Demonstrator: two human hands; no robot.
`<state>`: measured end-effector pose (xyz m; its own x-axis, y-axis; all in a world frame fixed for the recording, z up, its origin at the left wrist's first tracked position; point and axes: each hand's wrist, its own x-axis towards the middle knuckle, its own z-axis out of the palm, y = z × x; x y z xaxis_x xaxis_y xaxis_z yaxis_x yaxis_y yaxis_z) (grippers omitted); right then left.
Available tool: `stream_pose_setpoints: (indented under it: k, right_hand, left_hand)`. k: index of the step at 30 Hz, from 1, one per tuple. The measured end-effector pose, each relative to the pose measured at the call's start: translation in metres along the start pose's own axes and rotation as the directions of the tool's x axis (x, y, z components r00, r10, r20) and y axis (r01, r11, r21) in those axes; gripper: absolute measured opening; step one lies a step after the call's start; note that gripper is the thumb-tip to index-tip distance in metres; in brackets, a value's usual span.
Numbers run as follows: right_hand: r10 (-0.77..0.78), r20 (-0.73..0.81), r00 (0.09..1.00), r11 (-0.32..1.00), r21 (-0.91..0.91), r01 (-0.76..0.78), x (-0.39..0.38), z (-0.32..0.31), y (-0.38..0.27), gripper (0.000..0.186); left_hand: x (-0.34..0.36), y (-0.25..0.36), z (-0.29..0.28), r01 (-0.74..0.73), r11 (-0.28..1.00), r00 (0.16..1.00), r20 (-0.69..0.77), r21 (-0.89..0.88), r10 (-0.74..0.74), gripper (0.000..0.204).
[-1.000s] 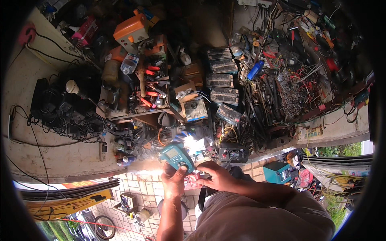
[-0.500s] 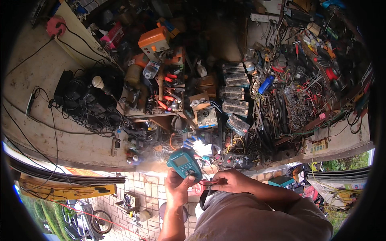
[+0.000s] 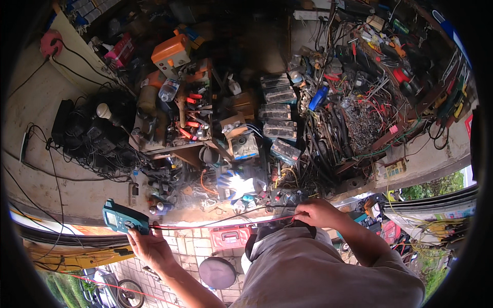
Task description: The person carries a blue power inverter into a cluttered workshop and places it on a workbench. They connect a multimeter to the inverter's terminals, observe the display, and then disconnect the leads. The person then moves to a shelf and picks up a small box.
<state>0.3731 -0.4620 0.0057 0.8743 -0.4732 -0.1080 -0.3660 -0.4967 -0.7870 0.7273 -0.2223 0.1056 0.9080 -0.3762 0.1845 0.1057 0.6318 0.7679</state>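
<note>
One teal meter (image 3: 125,216) sits left of the red toolbox (image 3: 229,238), clamped in the left hand's (image 3: 150,248) fingers; probably light, hard-cased, best gripped low. Right of it, the right hand (image 3: 317,211) pinches likely bendy leads (image 3: 195,227).

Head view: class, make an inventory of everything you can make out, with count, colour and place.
meter: one, teal, lower left
red lead: one, red, across lower centre
black lead: one, black, lower centre
toolbox: one, red, lower centre
round stool: one, dark, bottom centre
box: one, orange-topped, upper left
bulb: one, white, left
glove: at least one, white and blue, centre
dusty blocks: about five, dark, centre
tools and wires: too tangled to count, mixed, right
left hand: one, bare, holding meter
right hand: one, bare, pinching red lead
</note>
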Motion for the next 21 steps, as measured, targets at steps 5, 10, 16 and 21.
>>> stream_pose_setpoints:
  k: [5,10,16,21]
  right_hand:
    - [0.108,-0.096,0.99,0.993,0.052,-0.104,-0.022,-0.019,0.027,0.015]
    - [-0.008,-0.198,0.98,0.994,-0.105,-0.013,-0.024,-0.03,0.041,0.013]
    - [0.196,-0.202,0.96,0.971,-0.098,-0.219,-0.039,-0.054,0.052,0.018]
    - [0.052,-0.394,0.918,0.963,-0.222,-0.15,-0.033,-0.084,0.007,0.023]
  left_hand:
    - [0.022,0.05,-0.024,-0.1,0.995,0.987,0.128,0.009,0.098,0.035]
    - [0.037,0.071,-0.045,-0.188,0.979,0.976,0.124,0.077,0.177,0.038]
    - [0.035,0.096,-0.045,-0.242,0.931,0.966,-0.023,0.274,0.258,0.041]
    - [-0.021,0.041,0.022,-0.014,0.966,0.986,0.164,0.259,-0.03,0.069]
